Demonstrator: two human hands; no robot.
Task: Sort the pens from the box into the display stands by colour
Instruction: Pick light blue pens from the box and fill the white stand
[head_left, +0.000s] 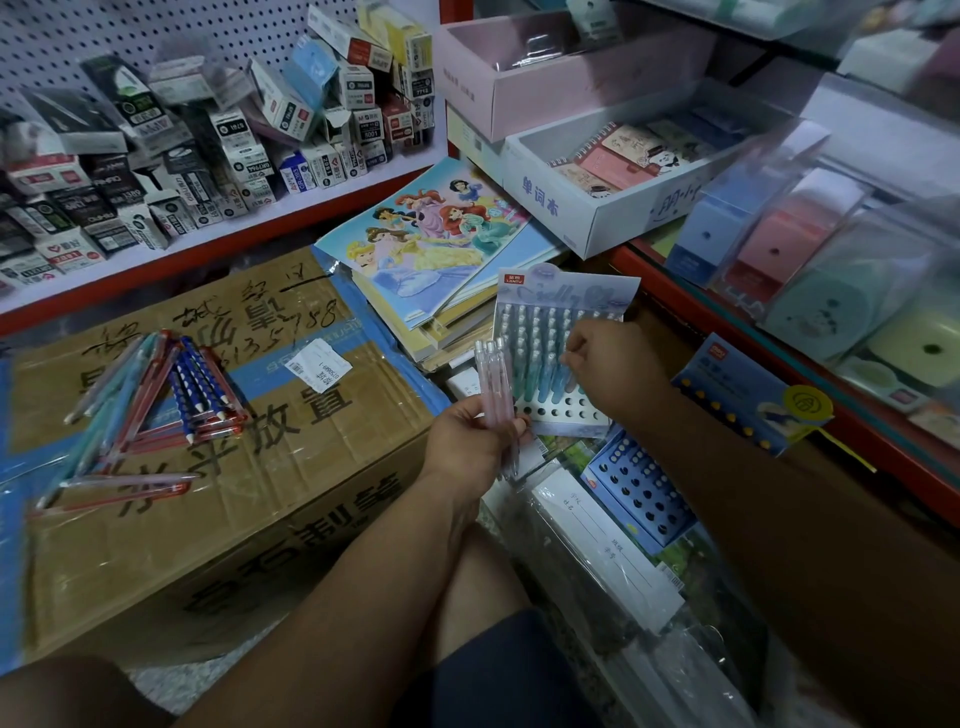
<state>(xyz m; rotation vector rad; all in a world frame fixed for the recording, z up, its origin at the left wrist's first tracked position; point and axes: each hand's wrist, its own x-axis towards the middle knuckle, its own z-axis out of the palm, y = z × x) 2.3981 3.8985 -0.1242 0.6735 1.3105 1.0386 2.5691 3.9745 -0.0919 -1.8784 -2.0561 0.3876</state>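
Note:
My left hand (470, 439) grips a small bunch of pale pink pens (496, 379), held upright. Just to their right stands a pale blue display stand (566, 296) with rows of holes, most filled with blue and teal pens (540, 358). My right hand (605, 353) pinches one teal pen at the stand's right side. A few front holes of the stand are open. A loose heap of pens (156, 400), pink, red, teal and blue-dotted, lies on the taped cardboard box (291, 467) at the left.
A second blue stand (641, 488) with open holes lies lower right, on wrapped notebooks (602, 551). A stack of picture books (436, 244) sits behind the stand. Red-edged shelves carry small boxes at the left and plastic cases at the right.

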